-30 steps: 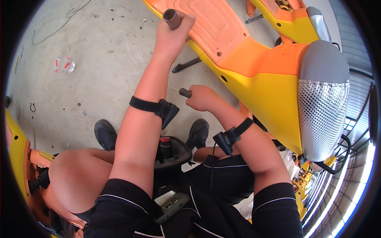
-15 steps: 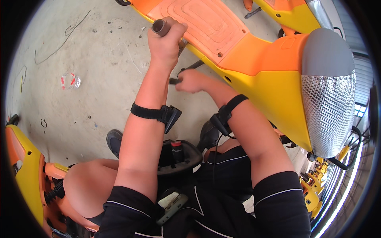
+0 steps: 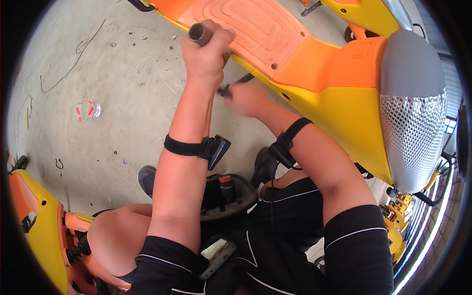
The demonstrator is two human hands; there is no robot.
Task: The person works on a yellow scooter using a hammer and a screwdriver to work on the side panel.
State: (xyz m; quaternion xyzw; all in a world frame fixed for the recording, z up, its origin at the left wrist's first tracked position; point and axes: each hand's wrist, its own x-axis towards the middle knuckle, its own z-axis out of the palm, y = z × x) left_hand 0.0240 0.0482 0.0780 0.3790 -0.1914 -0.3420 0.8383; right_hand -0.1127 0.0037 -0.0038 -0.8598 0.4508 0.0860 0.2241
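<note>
My left hand (image 3: 205, 58) is closed round a hollow dark metal tube (image 3: 200, 33), its open end facing up, just over the near edge of an orange-and-yellow scooter's footboard (image 3: 243, 27). My right hand (image 3: 243, 100), blurred, is closed on a dark-handled tool (image 3: 225, 90) beside and below my left wrist, close under the scooter's yellow lower edge; the tool's far end is hidden behind my left arm. The scooter's seat (image 3: 413, 113), part grey and part quilted silver, is at the right, with yellow side panel (image 3: 334, 123) below the orange body.
A second scooter (image 3: 361, 11) stands behind, another (image 3: 37, 221) at lower left, more at far right. Cables (image 3: 88, 42) and a clear roll with red marks (image 3: 87, 110) lie on the concrete floor (image 3: 123, 83). A black tray (image 3: 228, 201) sits between my legs.
My left hand has moved slightly left and down from a second ago. My right hand has risen toward the scooter's lower edge. The whole view has shifted a little.
</note>
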